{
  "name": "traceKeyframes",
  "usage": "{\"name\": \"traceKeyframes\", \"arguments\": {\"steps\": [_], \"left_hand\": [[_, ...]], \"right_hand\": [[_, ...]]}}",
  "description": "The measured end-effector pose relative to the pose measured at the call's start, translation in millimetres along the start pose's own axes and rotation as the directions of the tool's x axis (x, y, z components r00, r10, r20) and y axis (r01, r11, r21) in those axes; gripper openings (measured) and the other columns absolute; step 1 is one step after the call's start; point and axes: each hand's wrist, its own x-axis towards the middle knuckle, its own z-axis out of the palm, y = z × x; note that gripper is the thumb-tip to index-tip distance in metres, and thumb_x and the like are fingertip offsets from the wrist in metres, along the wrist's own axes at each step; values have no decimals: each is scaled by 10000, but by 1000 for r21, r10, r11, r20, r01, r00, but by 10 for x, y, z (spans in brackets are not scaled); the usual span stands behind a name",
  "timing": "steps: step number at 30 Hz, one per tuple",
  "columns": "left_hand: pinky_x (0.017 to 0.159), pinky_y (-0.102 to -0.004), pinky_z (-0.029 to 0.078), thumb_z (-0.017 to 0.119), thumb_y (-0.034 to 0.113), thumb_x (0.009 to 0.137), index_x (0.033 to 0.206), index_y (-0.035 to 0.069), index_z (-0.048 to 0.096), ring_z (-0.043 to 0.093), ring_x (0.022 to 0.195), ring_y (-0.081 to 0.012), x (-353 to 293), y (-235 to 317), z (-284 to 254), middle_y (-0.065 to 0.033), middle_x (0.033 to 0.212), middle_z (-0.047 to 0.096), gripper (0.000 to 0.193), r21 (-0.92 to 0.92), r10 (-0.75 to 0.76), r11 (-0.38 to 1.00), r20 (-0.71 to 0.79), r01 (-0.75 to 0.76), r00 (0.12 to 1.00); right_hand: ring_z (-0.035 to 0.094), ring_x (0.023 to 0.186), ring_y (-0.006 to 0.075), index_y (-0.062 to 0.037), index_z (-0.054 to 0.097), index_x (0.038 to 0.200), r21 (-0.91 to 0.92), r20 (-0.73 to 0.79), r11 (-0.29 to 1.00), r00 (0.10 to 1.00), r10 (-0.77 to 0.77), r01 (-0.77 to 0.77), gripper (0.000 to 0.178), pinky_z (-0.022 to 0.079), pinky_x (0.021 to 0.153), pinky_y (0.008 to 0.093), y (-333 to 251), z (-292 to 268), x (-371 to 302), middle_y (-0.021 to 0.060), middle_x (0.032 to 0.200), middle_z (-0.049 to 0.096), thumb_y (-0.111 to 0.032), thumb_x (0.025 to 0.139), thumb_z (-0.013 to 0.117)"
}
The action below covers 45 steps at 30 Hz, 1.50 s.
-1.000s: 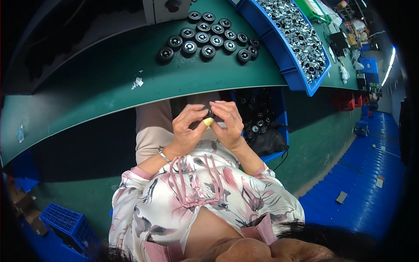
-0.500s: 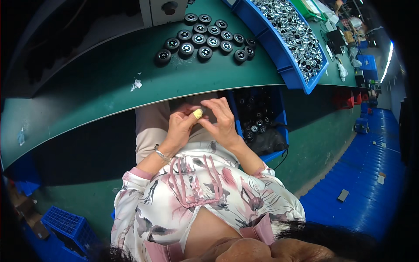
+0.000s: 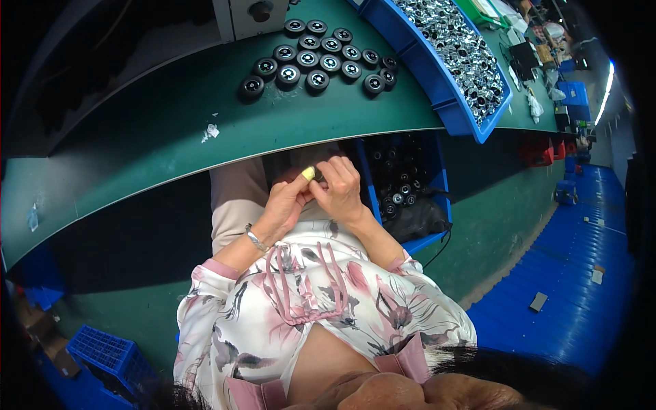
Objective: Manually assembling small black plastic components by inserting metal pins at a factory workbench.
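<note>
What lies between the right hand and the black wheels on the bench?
Only the near strip of the green bench, front edge included, lies between the right hand and the black wheels; the head view shows this.

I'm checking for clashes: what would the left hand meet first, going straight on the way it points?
Probably the right hand: the left hand points forward and to the right, toward it. The two may already touch; depth is unclear there.

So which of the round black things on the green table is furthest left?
The round black piece at the group's lower left corner; every other one on the green table sits further right.
</note>
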Motion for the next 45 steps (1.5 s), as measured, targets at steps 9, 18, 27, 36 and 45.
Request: {"name": "traceKeyframes", "arguments": {"steps": [9,18,27,36,45], "left_hand": [[891,-339,549,663,141,948,1043,5,689,665,950,-175,40,-26,-26,-83,1029,698,167,-35,-5,999,-13,5,1000],[924,-363,527,634,187,972,1114,-30,672,667,1015,-220,70,-41,-67,-118,1079,700,262,-6,48,999,8,-48,999],[913,-359,533,618,217,986,1136,-5,666,656,1003,-206,103,-52,-83,-102,1092,688,273,-46,-32,998,51,34,998],[944,-384,530,613,255,993,1133,0,644,646,1010,-203,86,-61,-70,-98,1108,669,292,19,-23,1000,45,23,999],[892,-327,537,639,275,980,1090,23,670,631,964,-133,69,-54,-11,-61,1046,674,277,-6,-81,997,114,82,990]], "right_hand": [[552,735,321,13,652,943,-7,79,998,995,67,-66,269,447,670,429,42,0,-51,135,773,557,-78,701,725],[545,732,330,19,637,1020,135,94,980,986,136,-148,328,442,666,423,92,29,-98,141,779,566,-55,716,735],[527,748,314,29,638,994,139,55,988,996,65,-72,345,435,671,399,40,-108,-25,133,811,565,-81,699,779],[533,739,311,43,647,961,119,26,992,999,43,-46,364,435,670,395,52,-121,-37,132,807,566,-124,682,810],[545,721,315,42,655,929,98,6,995,1000,22,-23,326,417,659,402,83,-147,-57,134,785,569,-97,659,774]]}}
